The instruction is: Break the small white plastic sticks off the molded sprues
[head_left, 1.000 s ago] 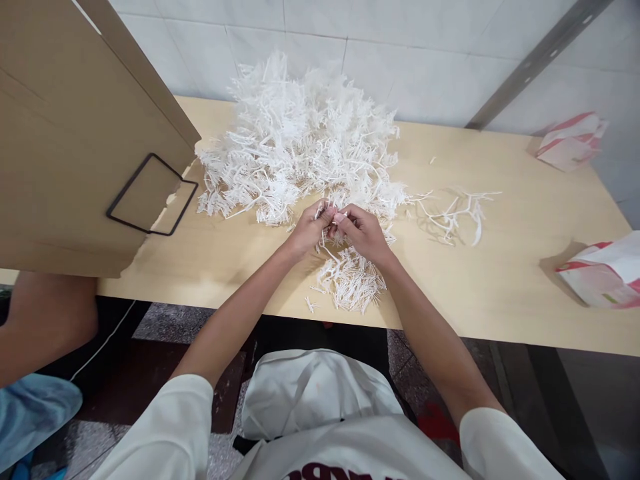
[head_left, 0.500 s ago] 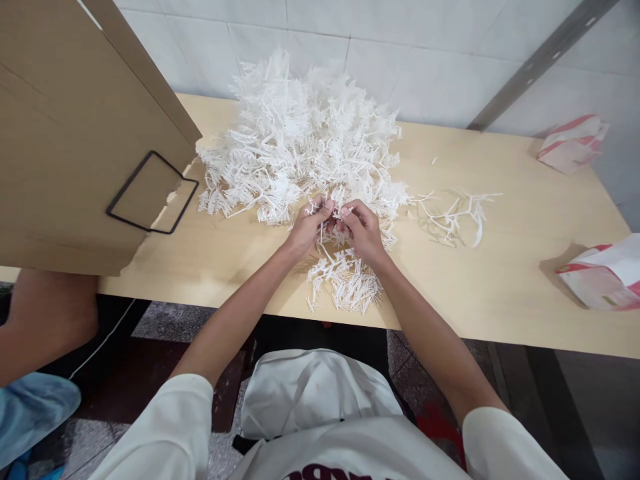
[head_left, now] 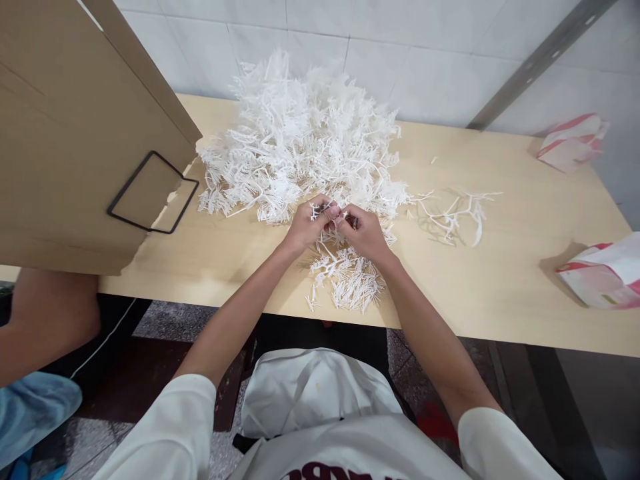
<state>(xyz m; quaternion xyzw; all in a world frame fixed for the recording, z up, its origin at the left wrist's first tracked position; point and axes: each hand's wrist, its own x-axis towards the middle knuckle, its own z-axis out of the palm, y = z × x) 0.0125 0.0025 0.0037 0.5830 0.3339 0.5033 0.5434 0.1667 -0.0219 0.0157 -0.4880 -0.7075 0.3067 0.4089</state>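
My left hand [head_left: 311, 225] and my right hand [head_left: 361, 230] meet at the front edge of a big heap of white branched plastic pieces [head_left: 300, 133]. Between the pinched fingers of both hands is a small white branched plastic piece [head_left: 315, 211], mostly hidden by the fingers. The fingertips of the two hands touch or nearly touch. Just below them, a smaller pile of thin white bits [head_left: 355, 283] lies near the table's front edge, with a branched stem [head_left: 327, 265] at its left.
Bare white branches [head_left: 453, 217] lie right of the heap. Two red-and-white paper bags [head_left: 573, 141] stand at the table's right end. On the left rises a cardboard panel [head_left: 75, 147] with a black wire frame [head_left: 150, 193]; another person's arm [head_left: 55, 320] shows below it.
My hands have drawn closer together, and the right hand has turned inward with its fingers more curled. The stem hanging below my left hand now shows less. The heap looks unchanged.
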